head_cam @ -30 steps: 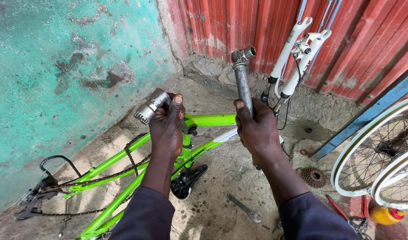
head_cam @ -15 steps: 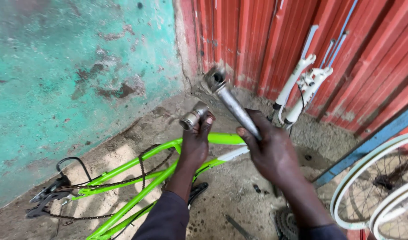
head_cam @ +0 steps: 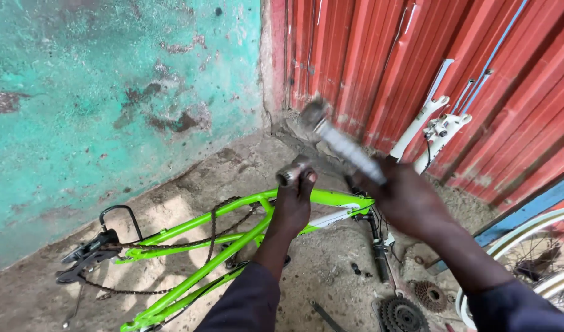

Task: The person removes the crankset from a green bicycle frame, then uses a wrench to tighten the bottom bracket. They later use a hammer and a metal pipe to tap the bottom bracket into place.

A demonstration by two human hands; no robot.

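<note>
1. The lime-green bicycle frame [head_cam: 233, 240] lies on its side on the concrete floor [head_cam: 331, 270], its head end towards the red corrugated metal wall [head_cam: 380, 61], with a loose chain [head_cam: 171, 246] draped over the rear stays and a black derailleur [head_cam: 85, 255] at the far left end.
2. A white suspension fork [head_cam: 439, 126] leans upright against the red wall, and part of a spoked wheel [head_cam: 528, 270] shows at the lower right edge.
3. The right hand [head_cam: 411, 203] is closed tight around the lower end of a grey metal tube [head_cam: 340, 144], which is held tilted up and to the left above the frame; it is blurred, so whether it is a seat post or a stem I cannot tell.
4. The left hand [head_cam: 294, 203] is wrapped around a short silver cylindrical fitting [head_cam: 290, 174], gripped just above the frame's top tube, with its open end showing past the thumb.
5. Two toothed sprockets [head_cam: 411, 307] lie on the floor near the right forearm.
6. Judging by the poses, the work in hand is bringing the tube and the fitting together; they are near but apart. The next move seems to call for lining up the two axes, with the left hand holding firm.
</note>
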